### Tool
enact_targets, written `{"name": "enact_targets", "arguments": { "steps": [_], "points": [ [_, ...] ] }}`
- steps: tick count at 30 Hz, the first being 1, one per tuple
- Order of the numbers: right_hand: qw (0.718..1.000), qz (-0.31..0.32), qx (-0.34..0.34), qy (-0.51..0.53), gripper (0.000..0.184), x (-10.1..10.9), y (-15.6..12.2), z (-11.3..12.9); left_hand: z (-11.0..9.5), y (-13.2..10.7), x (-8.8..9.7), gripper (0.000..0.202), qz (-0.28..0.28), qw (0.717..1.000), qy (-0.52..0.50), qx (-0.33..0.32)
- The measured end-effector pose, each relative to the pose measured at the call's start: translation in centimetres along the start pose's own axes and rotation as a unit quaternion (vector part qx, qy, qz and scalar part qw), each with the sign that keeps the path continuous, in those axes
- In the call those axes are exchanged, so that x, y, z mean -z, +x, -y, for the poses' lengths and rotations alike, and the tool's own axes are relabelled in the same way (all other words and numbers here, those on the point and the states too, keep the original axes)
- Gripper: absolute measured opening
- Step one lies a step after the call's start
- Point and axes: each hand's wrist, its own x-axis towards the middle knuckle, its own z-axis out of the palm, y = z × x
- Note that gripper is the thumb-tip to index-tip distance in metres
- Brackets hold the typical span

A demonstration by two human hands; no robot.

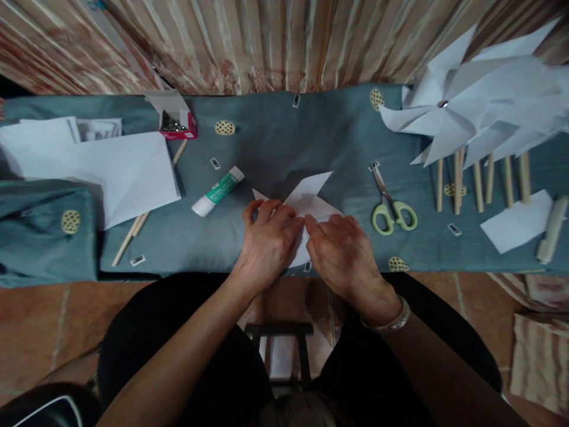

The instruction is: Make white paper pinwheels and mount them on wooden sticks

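Note:
A white paper pinwheel (306, 196) lies on the cloth-covered table, right in front of me. My left hand (270, 237) rests on its left side, fingers bent and pressed onto the paper near the middle. From the other side my right hand (340, 252) pinches at the pinwheel's centre, its fingers curled in; anything small between them is hidden. The two hands nearly touch. Left of them lies a glue stick (219, 191) with a green label, and to the right are scissors (392, 214) with light green handles.
Several finished pinwheels (448, 112) on wooden sticks (478, 187) lie at the right, near a paper scrap (518, 222) and a pale tube-like object (553, 230). At the left are paper sheets (128, 172), a stick (125, 242) and an open red box (179, 126) of small metal pieces.

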Motion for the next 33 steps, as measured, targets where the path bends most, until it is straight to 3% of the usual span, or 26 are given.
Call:
{"name": "enact_targets", "arguments": {
  "steps": [4, 10, 18, 26, 33],
  "points": [
    [1.0, 0.005, 0.015, -0.007, 0.034, -0.3, 0.0, 0.1, 0.0, 0.1, -0.1, 0.017, -0.004, 1.0, -0.003, 0.001],
    [0.999, -0.036, 0.019, 0.032, 0.038, 0.0, -0.9, -0.6, 0.2, 0.1, -0.1, 0.018, -0.014, 1.0, -0.008, -0.003],
    [0.999, -0.023, 0.027, 0.024, 0.036, -0.5, -0.6, -0.5, 0.2, 0.1, -0.1, 0.018, -0.003, 1.0, -0.005, -0.002],
    [0.993, -0.091, 0.037, 0.058, 0.036, -0.5, -1.0, -1.7, 0.5, 0.1, 0.0, 0.018, -0.005, 1.0, -0.006, -0.007],
    [0.997, -0.034, 0.015, 0.065, 0.038, -0.1, 0.7, -1.0, 0.4, 0.0, -0.1, 0.019, 0.002, 1.0, -0.008, -0.002]
  ]
}}
